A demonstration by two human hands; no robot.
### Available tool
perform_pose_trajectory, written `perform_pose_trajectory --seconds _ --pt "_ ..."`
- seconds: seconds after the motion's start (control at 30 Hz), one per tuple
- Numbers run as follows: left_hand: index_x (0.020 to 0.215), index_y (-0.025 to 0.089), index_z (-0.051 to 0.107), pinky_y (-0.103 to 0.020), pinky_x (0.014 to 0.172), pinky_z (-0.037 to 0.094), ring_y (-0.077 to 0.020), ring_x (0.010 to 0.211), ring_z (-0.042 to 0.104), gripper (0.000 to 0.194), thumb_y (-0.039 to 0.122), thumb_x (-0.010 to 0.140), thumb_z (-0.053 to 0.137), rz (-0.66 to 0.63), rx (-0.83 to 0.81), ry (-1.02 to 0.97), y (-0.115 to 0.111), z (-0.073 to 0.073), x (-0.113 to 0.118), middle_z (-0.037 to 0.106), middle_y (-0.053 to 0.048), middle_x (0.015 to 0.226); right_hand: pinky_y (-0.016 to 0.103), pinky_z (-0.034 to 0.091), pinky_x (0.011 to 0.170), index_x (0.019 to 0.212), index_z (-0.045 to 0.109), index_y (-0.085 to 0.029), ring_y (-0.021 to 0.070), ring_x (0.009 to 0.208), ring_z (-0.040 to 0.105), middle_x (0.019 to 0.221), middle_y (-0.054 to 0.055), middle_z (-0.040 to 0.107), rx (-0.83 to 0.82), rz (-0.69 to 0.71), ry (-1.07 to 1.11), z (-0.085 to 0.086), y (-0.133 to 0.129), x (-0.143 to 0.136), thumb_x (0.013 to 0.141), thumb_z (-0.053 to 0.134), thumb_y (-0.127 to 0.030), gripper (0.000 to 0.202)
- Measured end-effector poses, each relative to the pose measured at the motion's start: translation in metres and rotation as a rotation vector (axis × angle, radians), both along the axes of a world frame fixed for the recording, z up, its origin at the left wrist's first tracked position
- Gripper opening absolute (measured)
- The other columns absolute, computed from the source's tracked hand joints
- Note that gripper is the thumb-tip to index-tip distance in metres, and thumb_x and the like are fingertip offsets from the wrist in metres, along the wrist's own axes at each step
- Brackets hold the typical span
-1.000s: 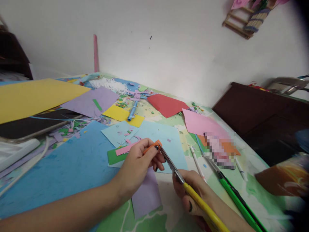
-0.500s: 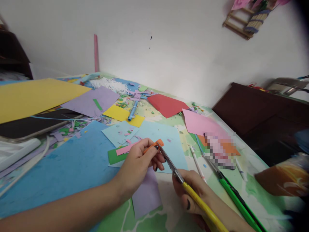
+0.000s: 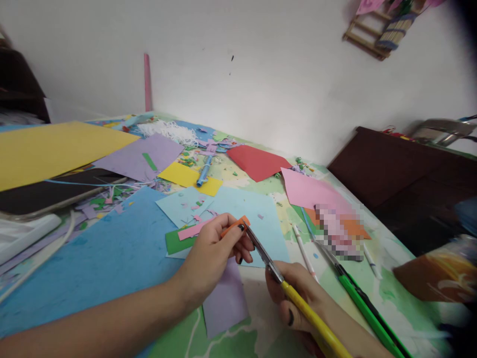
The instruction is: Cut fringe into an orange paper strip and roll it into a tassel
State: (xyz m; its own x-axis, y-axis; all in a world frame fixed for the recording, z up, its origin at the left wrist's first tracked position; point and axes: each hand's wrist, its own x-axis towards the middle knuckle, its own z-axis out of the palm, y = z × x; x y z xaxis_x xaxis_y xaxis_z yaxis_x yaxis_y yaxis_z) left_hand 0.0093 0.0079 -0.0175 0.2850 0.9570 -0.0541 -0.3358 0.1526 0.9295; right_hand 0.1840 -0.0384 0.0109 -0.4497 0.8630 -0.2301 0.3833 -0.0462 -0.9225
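My left hand (image 3: pixel 225 238) pinches a small piece of orange paper (image 3: pixel 243 222) between thumb and fingers. In my right hand (image 3: pixel 294 293) is a pair of scissors (image 3: pixel 274 271) with yellow handles, its blades pointing up and left. The blade tips meet the orange paper beside my left thumb, and the blades look nearly closed. Light blue paper (image 3: pixel 257 209) lies beneath both hands. Near my left wrist are a pink strip (image 3: pixel 190 232) on green paper (image 3: pixel 174 242) and a purple piece (image 3: pixel 225 308).
A green-handled cutter (image 3: pixel 367 303) and a white pen (image 3: pixel 303 248) lie to the right. Blue paper (image 3: pixel 104 258), a dark phone (image 3: pixel 55 191) and yellow paper (image 3: pixel 55 149) cover the left side. Red paper (image 3: pixel 257 161), pink paper (image 3: pixel 316 191) and many scraps lie farther back.
The tip of the orange paper now looks flatter and sits slightly differently at the blades. Both hands stay almost in place, with the view shifted very slightly.
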Motion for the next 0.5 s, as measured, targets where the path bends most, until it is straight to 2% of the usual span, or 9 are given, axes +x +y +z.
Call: perform_pose_trajectory --seconds 0.23,0.5 --pt "0.07 0.017 0.051 -0.025 0.054 0.039 -0.0108 0.054 0.057 0.018 0.027 0.084 0.051 0.01 -0.01 -0.016 -0.0005 0.0002 -0.0002 0.062 0.0 0.064 0.02 0.024 0.047 0.067 0.035 -0.02 0.009 0.056 0.027 0.065 -0.005 0.028 -0.044 -0.018 0.001 -0.0062 -0.0013 0.0024 0.071 0.06 -0.066 0.053" --pt "0.071 0.017 0.051 -0.025 0.055 0.039 -0.0105 0.055 0.057 0.019 0.029 0.085 0.051 0.004 0.009 -0.015 -0.0007 -0.0004 0.0 0.061 0.0 0.064 0.021 0.029 0.048 0.072 0.04 -0.02 0.011 0.06 0.03 0.07 -0.003 0.03 0.091 0.032 -0.033 -0.0059 -0.0021 0.0062 0.073 0.054 -0.069 0.051"
